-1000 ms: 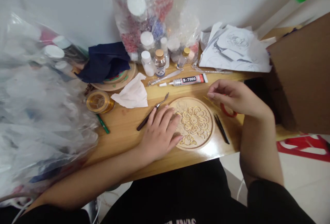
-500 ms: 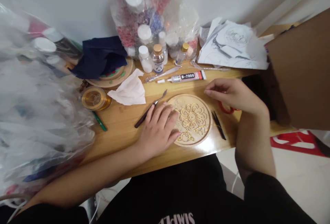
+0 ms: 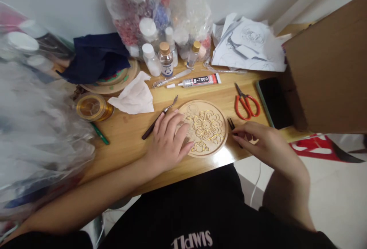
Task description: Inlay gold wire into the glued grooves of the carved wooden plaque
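A round wooden board (image 3: 204,151) bears a raised flower pattern (image 3: 207,124) outlined in gold wire. My left hand (image 3: 169,138) lies over the board's left edge, palm down, fingers spread. Beside its fingertips rests a dark-handled palette knife (image 3: 153,126). To the right of the board, the thumb and fingers of my right hand (image 3: 255,138) close around black tweezers (image 3: 231,123), whose tips point away from me. Most of the tweezers is hidden by that hand. Red-handled scissors (image 3: 247,105) lie beyond it with their blades pointing to the back.
A B-7000 glue tube (image 3: 200,80), a clear pen-like tool (image 3: 173,78) and small bottles (image 3: 166,62) stand or lie behind the board. At left are a tissue (image 3: 134,98), a gold wire spool (image 3: 93,107) and plastic bags (image 3: 43,138). A phone (image 3: 275,102) and cardboard box (image 3: 329,69) flank the right.
My right hand has come down toward me from above the scissors and taken hold of the tweezers. The scissors now show fully. My left hand stays on the board; the view has shifted slightly.
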Tool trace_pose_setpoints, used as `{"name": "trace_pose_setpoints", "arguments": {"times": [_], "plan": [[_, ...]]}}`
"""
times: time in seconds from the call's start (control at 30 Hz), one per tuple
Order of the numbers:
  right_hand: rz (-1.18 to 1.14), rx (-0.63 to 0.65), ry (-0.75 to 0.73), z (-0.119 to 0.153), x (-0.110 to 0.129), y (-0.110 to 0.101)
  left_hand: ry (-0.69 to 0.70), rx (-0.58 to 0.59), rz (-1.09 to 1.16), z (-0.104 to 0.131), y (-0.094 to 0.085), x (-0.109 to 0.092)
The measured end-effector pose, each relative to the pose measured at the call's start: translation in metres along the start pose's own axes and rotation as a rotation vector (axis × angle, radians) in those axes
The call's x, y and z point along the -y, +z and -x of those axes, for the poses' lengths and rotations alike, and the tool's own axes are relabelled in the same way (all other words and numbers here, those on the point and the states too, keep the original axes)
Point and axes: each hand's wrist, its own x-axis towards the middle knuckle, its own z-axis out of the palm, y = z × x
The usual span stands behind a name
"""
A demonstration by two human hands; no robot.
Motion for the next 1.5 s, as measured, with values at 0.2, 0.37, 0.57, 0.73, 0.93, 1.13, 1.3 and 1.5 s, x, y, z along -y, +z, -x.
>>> {"name": "trace_pose_setpoints", "arguments": {"times": [0.2, 0.37, 0.57, 0.73, 0.93, 1.13, 1.3, 1.5], "plan": [[-0.003, -0.07, -0.015, 0.002, 0.002, 0.006, 0.022, -0.024, -0.019, -0.001, 0.0, -0.001], [-0.231, -0.243, -0.033, 0.016, 0.01, 0.004, 0.037, -0.059, 0.027, -0.001, 0.0, 0.001], [-0.644, -0.287, -0.126, 0.014, 0.043, 0.043, 0.192, -0.155, 0.229, -0.001, -0.005, 0.0], [-0.75, -0.26, -0.106, 0.01, 0.058, 0.065, 0.233, -0.152, 0.231, -0.004, -0.006, -0.001], [-0.88, -0.201, -0.115, 0.007, 0.056, 0.064, 0.226, -0.176, 0.208, -0.005, -0.004, 0.0], [-1.048, -0.164, -0.036, 0.002, 0.058, 0.068, 0.25, -0.16, 0.239, -0.004, -0.002, 0.0], [-0.74, -0.469, 0.011, 0.004, 0.049, 0.064, 0.205, -0.132, 0.3, -0.005, -0.003, 0.002], [-0.028, -0.508, -0.509, -0.004, 0.052, 0.047, 0.213, -0.159, 0.349, -0.004, 0.002, 0.003]]}}
